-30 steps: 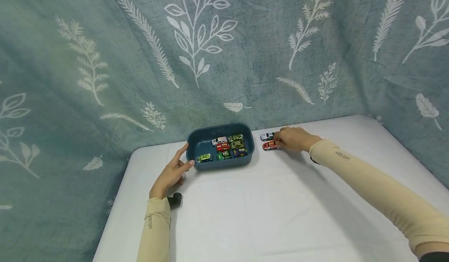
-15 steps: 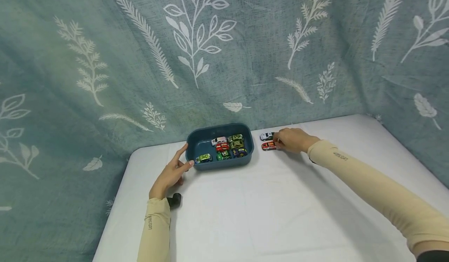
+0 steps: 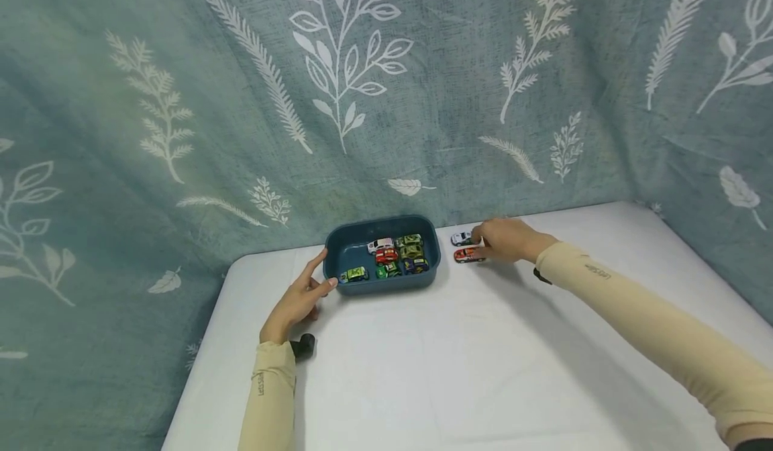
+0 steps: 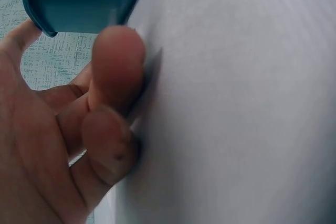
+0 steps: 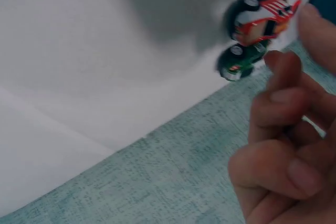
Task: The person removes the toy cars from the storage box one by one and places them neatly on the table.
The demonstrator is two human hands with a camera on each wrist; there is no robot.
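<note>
I judge the red car (image 3: 468,256) light, stiff and slick: grip across its sides. It stands on the worktop (image 3: 386,370) beside the box (image 3: 386,288). The right hand's (image 3: 510,239) fingers, parted near it, partly hide the white car (image 3: 461,239); I cannot tell whether they pinch. The left hand's (image 3: 295,304) straight fingers touch the box.

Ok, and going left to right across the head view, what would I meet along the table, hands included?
Left hand → dark blue bin → orange-red toy car → right hand → tan right sleeve.
</note>
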